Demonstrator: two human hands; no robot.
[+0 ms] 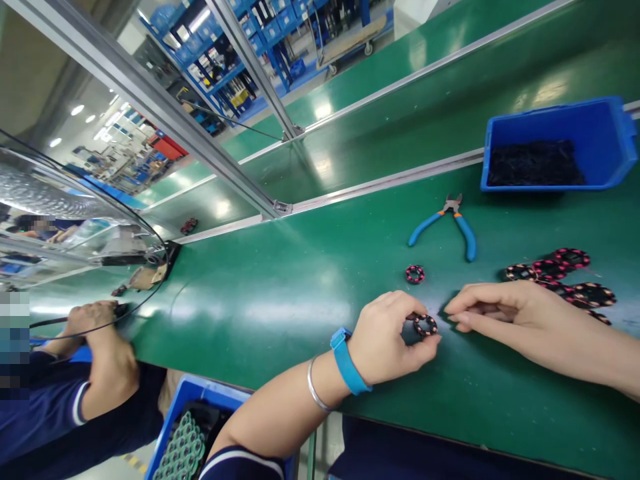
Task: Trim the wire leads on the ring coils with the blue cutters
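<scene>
My left hand (387,337) is closed around a small black ring with pink marks (425,325), held between thumb and fingers just above the green work surface (280,293). My right hand (505,312) lies beside it, fingers pressed together and pointing at the ring, with nothing visible in them. A second ring (415,273) lies alone on the surface behind my left hand. A heap of several such rings (565,270) sits behind my right hand. A blue band and a silver bangle circle my left wrist.
Blue-handled cutters (453,223) lie behind the rings. A blue bin of black parts (555,150) stands at the back right. Another blue bin (187,433) with green parts sits below the front edge. A co-worker's hand (93,320) rests at the left.
</scene>
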